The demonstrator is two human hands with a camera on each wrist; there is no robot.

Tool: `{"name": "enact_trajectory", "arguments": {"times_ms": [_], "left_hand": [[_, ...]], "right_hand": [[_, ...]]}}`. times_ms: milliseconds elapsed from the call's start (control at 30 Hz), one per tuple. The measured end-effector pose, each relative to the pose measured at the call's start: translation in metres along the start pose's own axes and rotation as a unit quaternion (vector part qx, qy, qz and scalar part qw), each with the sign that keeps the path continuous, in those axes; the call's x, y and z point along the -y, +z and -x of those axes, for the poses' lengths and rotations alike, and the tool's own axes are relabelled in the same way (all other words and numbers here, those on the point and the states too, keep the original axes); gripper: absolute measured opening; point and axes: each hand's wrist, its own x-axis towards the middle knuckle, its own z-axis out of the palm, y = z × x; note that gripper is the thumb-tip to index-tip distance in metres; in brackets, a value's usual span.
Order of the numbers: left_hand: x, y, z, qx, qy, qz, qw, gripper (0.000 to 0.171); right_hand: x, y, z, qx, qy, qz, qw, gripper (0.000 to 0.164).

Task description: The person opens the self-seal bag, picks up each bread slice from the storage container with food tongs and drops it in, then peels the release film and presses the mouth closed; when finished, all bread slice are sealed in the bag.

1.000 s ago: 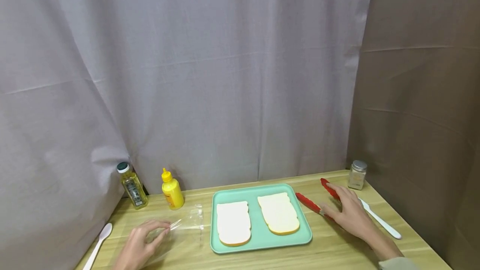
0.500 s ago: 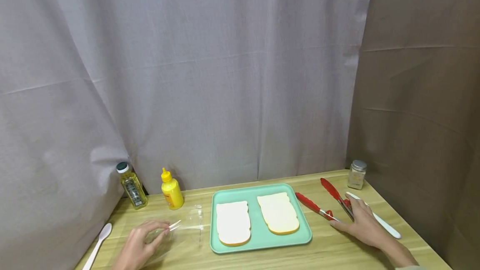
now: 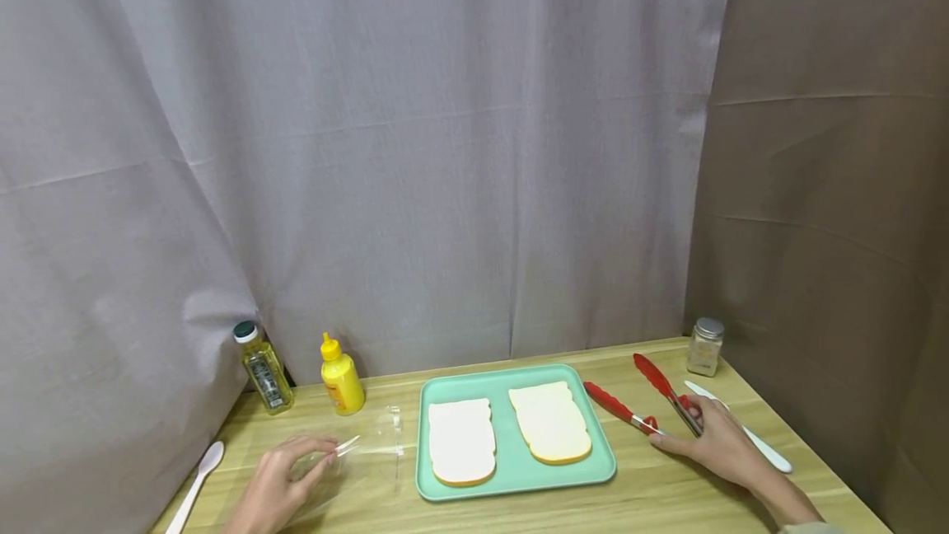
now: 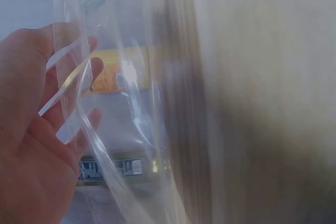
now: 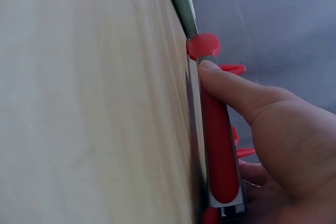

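Note:
My left hand (image 3: 276, 480) pinches a clear plastic bag (image 3: 380, 461) low over the table at the left. In the left wrist view, folds of the clear bag (image 4: 118, 177) run past the fingers. On the right, my right hand (image 3: 722, 447) grips a pair of red-tipped tongs (image 3: 656, 375) with its arms spread apart. The right wrist view has the thumb lying along the red handle of the tongs (image 5: 220, 156), with the other fingers partly hidden on the far side. Between the hands, a mint-green tray (image 3: 502, 468) bears two slices of bread (image 3: 461, 441).
A yellow squeeze bottle (image 3: 342, 381) and an oil bottle (image 3: 265, 373) stand at the back left. A white spoon (image 3: 198, 476) lies at the left edge. Beyond the right hand are a white knife (image 3: 767, 450) and a spice jar (image 3: 705, 347). Grey curtains enclose the table.
My right hand has drawn back from the red tips of the tongs toward their handle end and now grips there. The left hand and the bag look unmoved.

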Motion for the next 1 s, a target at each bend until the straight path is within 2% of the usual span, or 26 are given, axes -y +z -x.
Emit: {"name": "enact_trajectory", "arguments": {"times_ms": [67,267,433,600,700,1000], "left_hand": [[0.001,0.0,0.0,0.001,0.0,0.001,1.0,0.03],[0.001,0.0,0.0,0.002,0.001,0.002,1.0,0.03],[0.001,0.001,0.001,0.006,-0.005,0.004,1.0,0.031],[0.0,0.001,0.001,0.01,-0.009,-0.005,0.9999,0.03],[-0.001,0.001,0.0,0.014,-0.013,-0.007,0.9998,0.03],[-0.003,0.0,0.0,0.016,-0.014,-0.006,0.9997,0.029]], "right_hand": [[-0.001,-0.001,0.0,0.005,0.013,-0.009,1.0,0.084],[-0.002,-0.005,-0.001,0.012,0.056,-0.043,0.997,0.091],[0.009,-0.005,-0.001,0.015,0.069,-0.061,0.996,0.099],[0.023,0.001,0.0,0.027,0.062,-0.093,0.993,0.082],[0.032,0.004,0.002,0.035,0.061,-0.093,0.993,0.071],[0.058,0.009,0.015,0.029,0.018,-0.053,0.998,0.064]]}}
